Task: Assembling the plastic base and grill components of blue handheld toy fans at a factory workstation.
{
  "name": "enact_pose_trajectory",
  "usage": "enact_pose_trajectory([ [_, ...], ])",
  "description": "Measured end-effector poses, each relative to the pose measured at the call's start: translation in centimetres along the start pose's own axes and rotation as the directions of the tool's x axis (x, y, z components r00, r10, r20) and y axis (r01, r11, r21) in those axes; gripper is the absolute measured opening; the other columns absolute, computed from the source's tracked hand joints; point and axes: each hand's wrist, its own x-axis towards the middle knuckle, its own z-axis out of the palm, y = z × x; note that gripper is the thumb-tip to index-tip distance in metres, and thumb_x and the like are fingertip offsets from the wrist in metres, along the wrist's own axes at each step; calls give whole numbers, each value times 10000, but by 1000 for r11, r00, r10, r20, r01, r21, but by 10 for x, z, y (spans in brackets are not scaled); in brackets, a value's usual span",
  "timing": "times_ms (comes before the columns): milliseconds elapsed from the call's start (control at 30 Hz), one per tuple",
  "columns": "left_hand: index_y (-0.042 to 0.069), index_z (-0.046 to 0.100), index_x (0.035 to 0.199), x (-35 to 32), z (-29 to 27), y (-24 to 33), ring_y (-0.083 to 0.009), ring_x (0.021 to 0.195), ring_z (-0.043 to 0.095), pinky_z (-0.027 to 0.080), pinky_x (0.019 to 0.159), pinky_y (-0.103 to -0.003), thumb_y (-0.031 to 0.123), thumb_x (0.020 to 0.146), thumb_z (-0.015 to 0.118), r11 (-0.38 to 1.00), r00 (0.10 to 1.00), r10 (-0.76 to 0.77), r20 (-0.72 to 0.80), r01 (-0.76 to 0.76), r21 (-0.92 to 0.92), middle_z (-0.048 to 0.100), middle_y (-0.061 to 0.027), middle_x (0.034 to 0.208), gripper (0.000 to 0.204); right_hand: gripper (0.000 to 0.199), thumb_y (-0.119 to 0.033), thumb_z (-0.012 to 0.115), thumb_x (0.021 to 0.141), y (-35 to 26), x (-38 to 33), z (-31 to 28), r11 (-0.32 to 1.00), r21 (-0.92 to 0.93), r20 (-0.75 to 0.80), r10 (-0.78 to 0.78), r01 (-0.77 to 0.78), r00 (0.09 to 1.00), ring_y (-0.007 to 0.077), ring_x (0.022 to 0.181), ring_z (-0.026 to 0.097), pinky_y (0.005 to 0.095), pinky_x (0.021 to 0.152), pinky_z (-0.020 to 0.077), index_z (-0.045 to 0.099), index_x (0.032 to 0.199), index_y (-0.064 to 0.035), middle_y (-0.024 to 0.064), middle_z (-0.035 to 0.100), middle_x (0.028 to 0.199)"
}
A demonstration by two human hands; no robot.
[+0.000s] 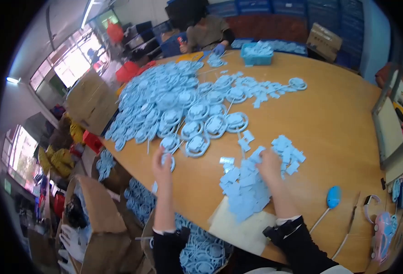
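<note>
My left hand (162,165) is closed on a light blue round plastic part (172,163) at the near edge of a large heap of similar ring-shaped parts (165,91). Many of those parts have thin straight stems. To the right, my right hand (270,165) reaches down over a pile of small light blue rectangular pieces (243,192). Its fingers are pinched at one flat piece (257,154) on the pile's upper side; the fingertips are partly hidden. Beyond this hand lies a smaller group of the same pieces (288,154).
The pile partly covers a pale sheet (238,233) on the wooden table (333,118). A blue-headed stick (333,197) and a toy car (383,233) lie at right. Boxes of blue parts (206,246) stand below the near edge. Across the table, a person (208,34) sits near a teal basket (257,59).
</note>
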Motion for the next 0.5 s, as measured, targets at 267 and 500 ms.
enact_pose_trajectory([
  [267, -27, 496, 983, -297, -123, -109, -314, 947, 471, 376, 821, -378, 148, 781, 559, 642, 947, -64, -315, 280, 713, 481, -197, 1046, 274, 191, -168, 605, 751, 5, 24, -22, 940, 300, -299, -68, 162, 952, 242, 612, 546, 328, 581, 428, 614, 777, 21, 140, 593, 718],
  [500, 29, 413, 1209, -416, -146, -167, -443, 1184, 246, 208, 937, -559, 537, 686, 579, 378, 844, -535, -23, 264, 887, 391, -188, 1226, 747, 186, -159, 596, 776, -49, 3, -20, 750, 621, -236, -96, 226, 967, 70, 521, 460, 226, 475, 363, 611, 810, 23, 25, 553, 607],
])
